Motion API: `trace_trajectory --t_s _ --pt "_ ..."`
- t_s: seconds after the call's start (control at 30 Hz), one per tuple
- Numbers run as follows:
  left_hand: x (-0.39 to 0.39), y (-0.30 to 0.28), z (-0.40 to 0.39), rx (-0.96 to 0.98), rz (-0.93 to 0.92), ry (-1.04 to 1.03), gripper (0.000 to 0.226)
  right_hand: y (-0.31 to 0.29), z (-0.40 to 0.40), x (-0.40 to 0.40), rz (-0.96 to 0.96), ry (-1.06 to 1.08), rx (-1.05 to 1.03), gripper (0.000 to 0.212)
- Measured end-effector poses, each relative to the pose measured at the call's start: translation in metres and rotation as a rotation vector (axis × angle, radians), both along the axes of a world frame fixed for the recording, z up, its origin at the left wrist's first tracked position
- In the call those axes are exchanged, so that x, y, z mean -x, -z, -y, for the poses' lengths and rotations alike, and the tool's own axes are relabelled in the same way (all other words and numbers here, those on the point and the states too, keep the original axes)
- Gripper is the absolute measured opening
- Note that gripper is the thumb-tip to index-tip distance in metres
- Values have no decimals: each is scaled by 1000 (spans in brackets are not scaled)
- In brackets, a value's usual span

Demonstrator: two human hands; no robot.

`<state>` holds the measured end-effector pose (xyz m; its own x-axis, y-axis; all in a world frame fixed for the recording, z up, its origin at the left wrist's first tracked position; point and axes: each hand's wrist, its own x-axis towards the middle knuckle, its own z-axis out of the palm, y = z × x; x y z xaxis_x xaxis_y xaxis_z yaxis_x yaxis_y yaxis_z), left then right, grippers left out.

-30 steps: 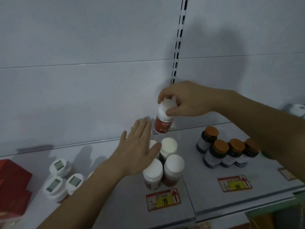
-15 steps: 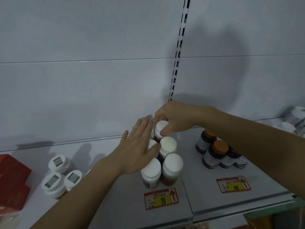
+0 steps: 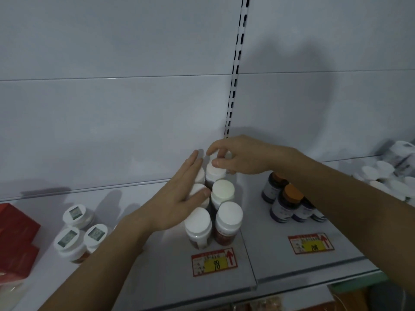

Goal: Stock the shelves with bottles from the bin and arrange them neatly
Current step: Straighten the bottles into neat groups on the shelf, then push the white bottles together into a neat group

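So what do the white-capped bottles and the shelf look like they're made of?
White-capped bottles: probably plastic; the caps look matte, opaque white, and the bodies show reddish-brown beneath, though whether that is a label or contents is unclear. Shelf: likely painted metal, judging by its smooth, pale grey, faintly glossy surface with a thin front edge.

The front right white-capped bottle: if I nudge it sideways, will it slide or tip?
The front right bottle looks taller than wide, so a high push may tip it. Its neighbour stands touching, which likely props it leftward. The smooth shelf probably lets it slide if pushed low.
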<state>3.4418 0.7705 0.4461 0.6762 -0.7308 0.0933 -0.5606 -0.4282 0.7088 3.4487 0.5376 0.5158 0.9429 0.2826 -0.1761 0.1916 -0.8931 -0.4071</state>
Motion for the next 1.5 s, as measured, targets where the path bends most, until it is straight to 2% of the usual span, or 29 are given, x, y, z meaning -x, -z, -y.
trace_trajectory --t_s 0.13,0.2,0.43,0.57,0.7,0.87,1.0,1.17,1.33,1.5 --pt "-1 -3 -6 85 -40 -72 70 4 10 21 106 111 -205 33" --pt "-3 -7 -10 77 -40 -77 68 7 13 33 151 147 -232 30" --pt "-2 -34 -3 7 72 -31 70 5 21 77 249 262 -163 32" --pt "7 -46 14 -43 144 -3 74 2 29 104 337 309 -97 43" --pt "16 -60 45 -190 283 56 83 2 50 137 394 438 -4 56" --pt "36 -80 111 -448 459 169 81 10 93 197 282 595 107 72" --pt "67 -94 172 -428 497 333 83 14 141 256 324 687 180 72" --pt "116 -86 275 -358 502 426 81 16 219 325 336 786 168 71" --pt "173 -71 383 -288 480 446 78 13 308 372 378 797 147 66" --pt "201 -58 452 -287 419 404 78 21 388 391 333 756 42 64"
